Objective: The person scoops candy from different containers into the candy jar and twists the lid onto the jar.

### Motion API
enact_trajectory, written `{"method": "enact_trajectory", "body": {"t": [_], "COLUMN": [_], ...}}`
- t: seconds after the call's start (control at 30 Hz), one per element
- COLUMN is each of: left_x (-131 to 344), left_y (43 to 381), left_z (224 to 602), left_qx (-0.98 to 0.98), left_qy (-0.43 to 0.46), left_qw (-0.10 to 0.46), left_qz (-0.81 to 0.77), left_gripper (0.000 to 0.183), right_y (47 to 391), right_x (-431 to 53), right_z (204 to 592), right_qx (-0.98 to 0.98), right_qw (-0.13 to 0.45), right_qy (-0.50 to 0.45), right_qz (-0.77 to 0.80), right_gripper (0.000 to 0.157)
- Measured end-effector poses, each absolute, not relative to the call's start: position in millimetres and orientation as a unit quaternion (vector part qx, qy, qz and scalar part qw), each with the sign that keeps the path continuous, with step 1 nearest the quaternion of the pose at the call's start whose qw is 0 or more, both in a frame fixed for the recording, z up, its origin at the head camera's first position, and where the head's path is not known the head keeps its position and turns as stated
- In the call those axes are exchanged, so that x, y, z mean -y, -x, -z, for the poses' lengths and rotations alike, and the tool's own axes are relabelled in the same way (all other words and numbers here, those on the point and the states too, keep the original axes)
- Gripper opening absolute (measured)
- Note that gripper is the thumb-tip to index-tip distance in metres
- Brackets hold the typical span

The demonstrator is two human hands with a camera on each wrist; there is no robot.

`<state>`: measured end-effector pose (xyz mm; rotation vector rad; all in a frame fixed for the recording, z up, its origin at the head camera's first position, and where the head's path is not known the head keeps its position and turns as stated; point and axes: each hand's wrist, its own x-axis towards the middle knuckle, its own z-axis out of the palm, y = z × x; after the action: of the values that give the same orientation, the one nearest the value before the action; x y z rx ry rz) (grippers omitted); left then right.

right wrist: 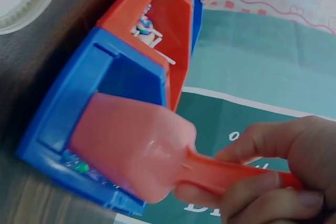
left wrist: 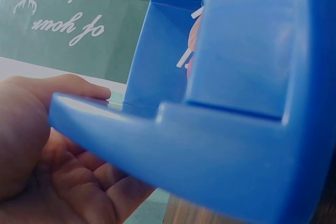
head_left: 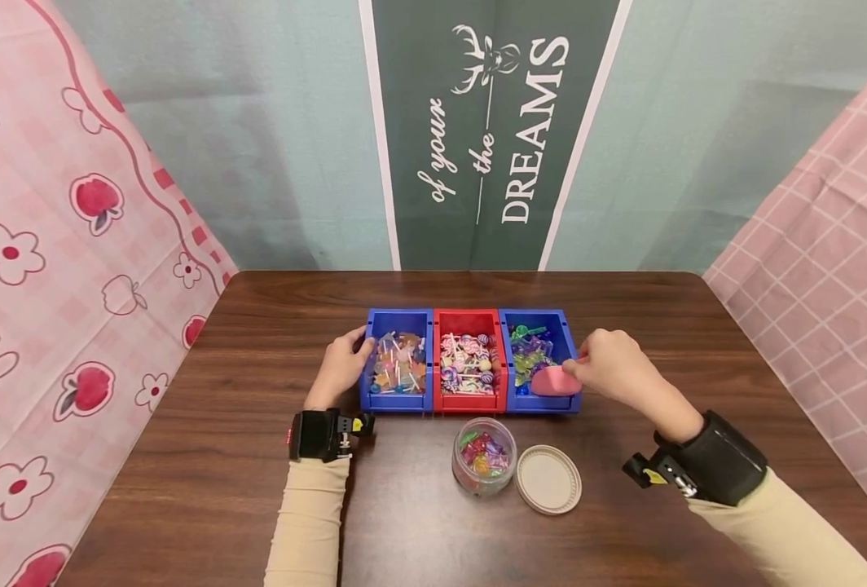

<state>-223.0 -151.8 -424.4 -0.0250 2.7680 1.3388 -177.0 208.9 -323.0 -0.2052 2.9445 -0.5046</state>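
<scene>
My right hand grips the handle of a pink scoop. The scoop's bowl is over the front of the right blue bin, which holds clear green, purple and blue pieces. In the right wrist view the bowl's underside faces the camera, so its contents are hidden. My left hand holds the outer side wall of the left blue bin, thumb at the edge and fingers along the outside in the left wrist view. Small lollipops fill that bin.
Between the blue bins stands a red bin of swirled lollipops. In front, a clear jar contains colourful wrapped candies, and its pale lid lies beside it on the wooden table. Curtains hang at the back and sides.
</scene>
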Motion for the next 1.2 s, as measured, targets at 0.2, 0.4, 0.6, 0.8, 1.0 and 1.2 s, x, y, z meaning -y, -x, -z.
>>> {"method": "enact_trajectory", "body": {"t": [0.2,0.4,0.6,0.8,1.0,1.2], "left_x": [152,153,154,153,153,154], "left_y": [223,223,224,224,225,224], "left_z": [425,425,425,425,425,426], "left_qx": [-0.899,-0.901,-0.898,-0.896,-0.898,-0.898], "left_qy": [0.009,0.006,0.009,0.009,0.008,0.009], "left_qw": [0.033,0.030,0.031,0.032,0.032,0.030], "left_qz": [-0.437,-0.434,-0.438,-0.442,-0.439,-0.438], "left_gripper": [0.048,0.048,0.048,0.048,0.048,0.048], "right_y": [188,199,206,208,204,201], "right_x": [-198,-193,-190,-187,-184,-183], "right_z": [315,312,317,320,324,332], "right_qx": [-0.985,-0.985,-0.984,-0.984,-0.985,-0.986], "right_qw": [0.114,0.143,0.161,0.167,0.160,0.148], "right_qy": [0.045,0.040,0.022,0.008,0.013,-0.002], "right_qz": [0.122,0.089,0.067,0.058,0.055,0.073], "right_gripper": [0.049,0.041,0.038,0.049,0.038,0.039]}}
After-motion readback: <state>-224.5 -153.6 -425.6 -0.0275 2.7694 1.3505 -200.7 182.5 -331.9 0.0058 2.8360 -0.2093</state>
